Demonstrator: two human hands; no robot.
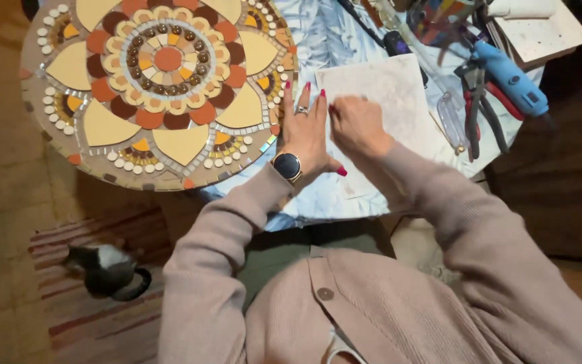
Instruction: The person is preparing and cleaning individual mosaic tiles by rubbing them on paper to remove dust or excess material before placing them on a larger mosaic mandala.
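My left hand (pixel 306 129) lies flat, fingers together, on the left edge of a pale square tile (pixel 399 94) on the table. It wears a ring and a dark round watch. Right beside it, my right hand (pixel 358 125) is curled into a loose fist on the same tile, fingertips pressed down; whether it holds something small is hidden. Just left of both hands sits a large round mosaic (pixel 159 81) with a flower pattern in orange, cream and brown pieces.
A blue handheld tool (pixel 512 77), red-handled pliers (pixel 483 111) and a clear plastic piece (pixel 453 118) lie at the right of the tile. A light patterned cloth (pixel 331 40) covers the table. A grey and white cat (pixel 109 269) sits on a striped rug at lower left.
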